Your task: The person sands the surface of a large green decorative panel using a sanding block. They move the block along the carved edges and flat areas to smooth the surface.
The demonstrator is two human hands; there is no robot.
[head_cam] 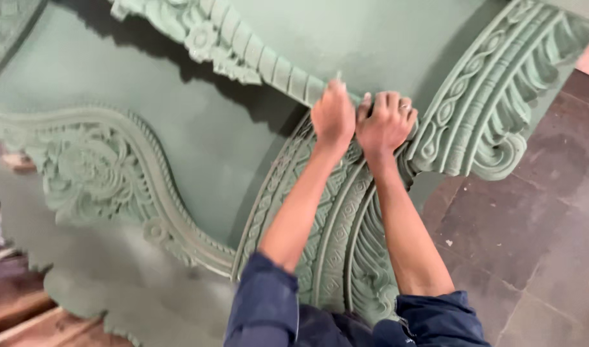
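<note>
Hands are meeting at upper centre of the frame: the left hand is clenching a thin pale tool, barely showing above the fist, while the right hand is curling its fingers against the green carved moulding. Carved arches are spreading below; brown floor tiles are lying at right.

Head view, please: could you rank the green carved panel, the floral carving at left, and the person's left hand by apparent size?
1. Green carved panel, filling most of the view.
2. Floral carving.
3. Left hand, closed on a small tool, smallest. The right hand looks about alike.
</note>
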